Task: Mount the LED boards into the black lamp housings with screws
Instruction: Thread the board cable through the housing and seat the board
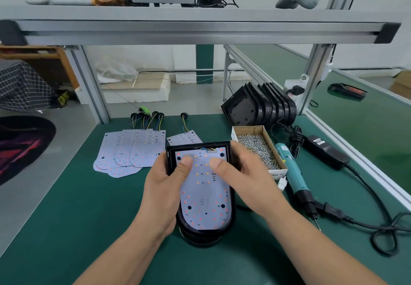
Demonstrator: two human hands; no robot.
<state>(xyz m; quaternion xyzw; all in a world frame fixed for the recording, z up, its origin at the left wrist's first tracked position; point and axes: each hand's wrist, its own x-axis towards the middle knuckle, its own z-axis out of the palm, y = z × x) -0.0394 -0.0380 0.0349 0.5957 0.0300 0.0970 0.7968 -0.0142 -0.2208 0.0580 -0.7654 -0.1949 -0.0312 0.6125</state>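
A black lamp housing (pixel 231 198) is held above the green table, with a white LED board (pixel 205 198) lying inside it. My left hand (pixel 165 186) grips the housing's left side, thumb pressing the board's upper left. My right hand (pixel 240 173) grips the right side, thumb on the board's upper middle. Several loose LED boards (pixel 133 151) with wires lie fanned out at the left. A cardboard box of screws (pixel 258 151) sits to the right. A teal electric screwdriver (pixel 293 171) lies beside the box.
A row of empty black housings (pixel 260 104) leans at the back right. A black power adapter (pixel 324 151) and tangled cable (pixel 378 224) lie at the right. An aluminium frame shelf (pixel 200 28) spans overhead. The table's (pixel 89 206) left edge drops to the floor.
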